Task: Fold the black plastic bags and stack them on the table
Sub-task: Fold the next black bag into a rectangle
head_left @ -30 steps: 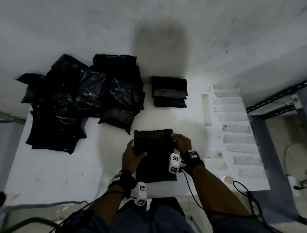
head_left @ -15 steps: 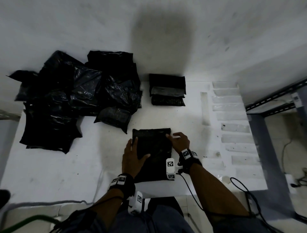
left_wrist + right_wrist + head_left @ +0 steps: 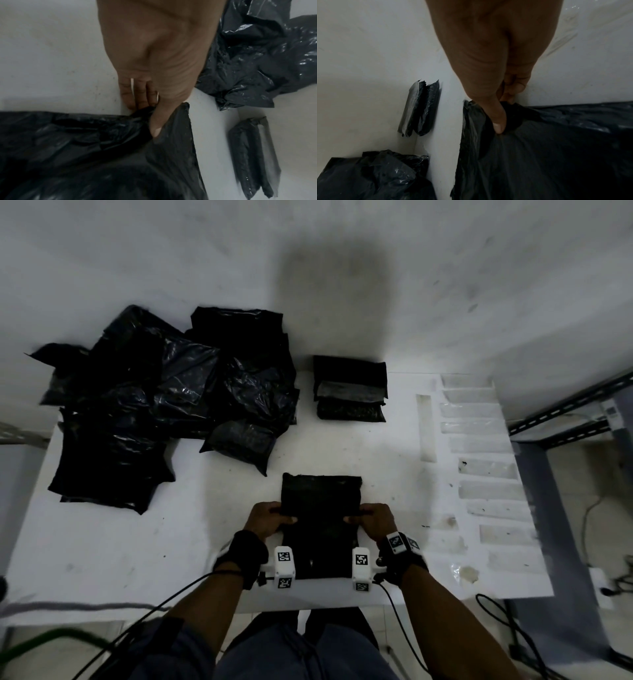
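Observation:
A black plastic bag point(image 3: 321, 498) lies as a narrow strip on the white table point(image 3: 137, 542), running from the near edge away from me. My left hand point(image 3: 270, 518) pinches its left edge about halfway along, thumb on top of the bag point(image 3: 171, 148). My right hand point(image 3: 371, 518) pinches the right edge opposite, thumb on top of the same bag point(image 3: 539, 148). A small stack of folded bags point(image 3: 349, 388) sits at the back centre, also seen as folded bags point(image 3: 254, 155) and folded bags point(image 3: 419, 108). A heap of unfolded black bags point(image 3: 164, 402) covers the back left.
Strips of clear tape point(image 3: 486, 467) are stuck in rows on the table's right part. A metal shelf frame point(image 3: 565, 419) stands just right of the table. Cables point(image 3: 496, 611) hang near the front right corner. The wall rises behind the table.
Both hands slid back toward me from the bag's far end to its middle. They went from lying on the bag to pinching its side edges.

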